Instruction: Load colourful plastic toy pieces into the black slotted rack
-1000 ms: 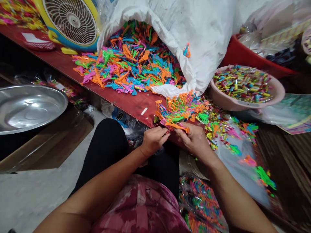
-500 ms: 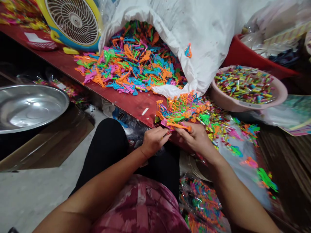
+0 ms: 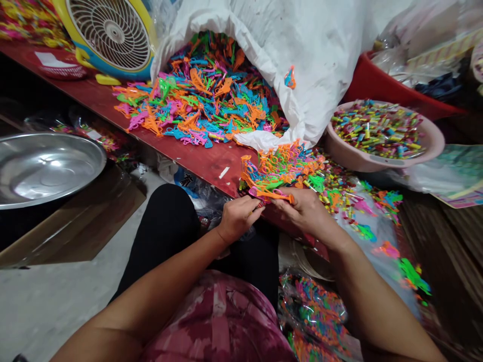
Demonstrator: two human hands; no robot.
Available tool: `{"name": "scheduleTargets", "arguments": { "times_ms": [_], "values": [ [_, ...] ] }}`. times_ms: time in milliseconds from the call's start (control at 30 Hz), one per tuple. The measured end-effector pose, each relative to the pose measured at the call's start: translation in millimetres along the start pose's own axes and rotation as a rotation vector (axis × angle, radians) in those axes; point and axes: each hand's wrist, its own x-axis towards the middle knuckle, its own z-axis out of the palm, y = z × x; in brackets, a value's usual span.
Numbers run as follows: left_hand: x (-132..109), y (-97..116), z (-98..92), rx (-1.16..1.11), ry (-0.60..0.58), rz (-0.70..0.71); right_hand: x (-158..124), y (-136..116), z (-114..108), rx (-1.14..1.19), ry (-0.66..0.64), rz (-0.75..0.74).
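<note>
My left hand [image 3: 239, 217] is closed at the table's front edge, thumb and fingers pinched together. Something small and reddish shows at its fingertips, too hidden to name. Close on its right, my right hand [image 3: 307, 208] has its fingers closed around a small orange plastic toy piece [image 3: 277, 195], with pink parts beside it. Just beyond both hands lies a heap of small plastic toy pieces [image 3: 287, 166] in orange, green, blue and pink. Many slim wrapped tubes in yellow and red lie scattered to the right of that heap.
A white sack [image 3: 317, 45] spills plastic pieces [image 3: 211, 100] over the red table [image 3: 181, 153]. At right stands a pink basin [image 3: 433, 146] of small wrapped tubes, before a red tub [image 3: 360, 80]. A fan [image 3: 113, 32] and a metal basin [image 3: 49, 171] are at left.
The view has shifted very slightly. Both hands keep nearly the same place and grip, with the orange piece still in my right hand.
</note>
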Motion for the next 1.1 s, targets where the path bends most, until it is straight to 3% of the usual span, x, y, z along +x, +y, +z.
{"name": "scheduleTargets", "arguments": {
  "times_ms": [467, 867, 1100],
  "values": [
    [2, -1, -1.0, 0.017, -0.007, 0.011, 6, -6, -6, -0.174, -0.118, -0.040],
    [2, -1, -2.1, -0.002, -0.050, -0.030, -6, -8, 18, -0.043, 0.136, -0.002],
    [0, -1, -0.7, -0.031, 0.000, -0.006, 1, -5, 7, 0.008, 0.031, 0.038]
  ]
}}
